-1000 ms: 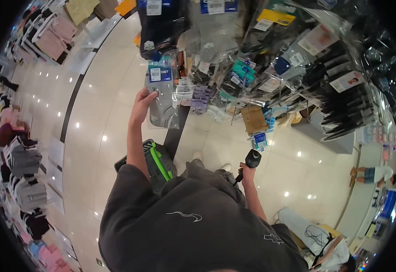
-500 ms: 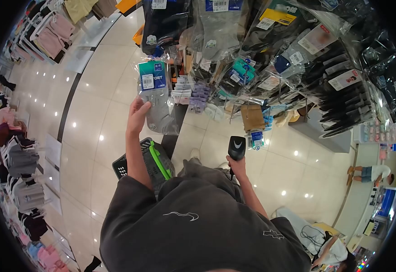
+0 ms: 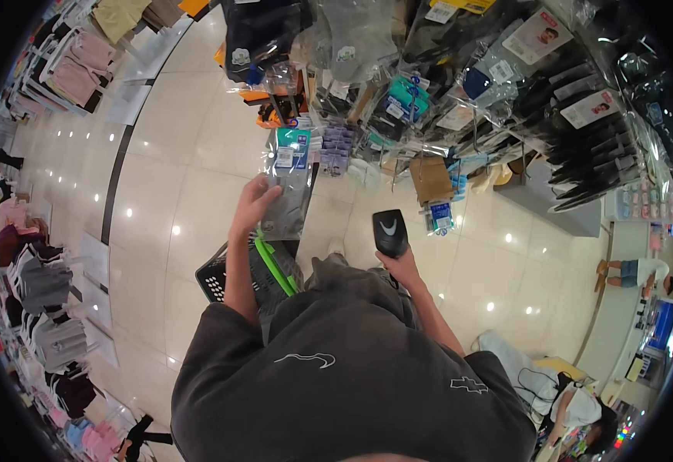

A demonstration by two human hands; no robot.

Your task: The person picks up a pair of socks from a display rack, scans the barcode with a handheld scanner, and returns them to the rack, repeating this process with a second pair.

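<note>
- Left hand point(image 3: 253, 204): fingers point(image 3: 263, 185) closed on clear plastic pack of grey socks point(image 3: 286, 192), held above black basket with green handle point(image 3: 263, 269).
- Right hand point(image 3: 399, 266): fingers wrapped around black handheld scanner point(image 3: 390, 231), just right of pack.

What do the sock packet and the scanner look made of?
Sock packet: clear glossy plastic film, by the glare and crinkles, over grey knit fabric and a printed card header. Scanner: seemingly hard black moulded plastic, with a smooth sheen on its head.

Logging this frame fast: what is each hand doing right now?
Left hand: closed on a clear packet of grey socks.
Right hand: closed on a black handheld scanner.
</note>
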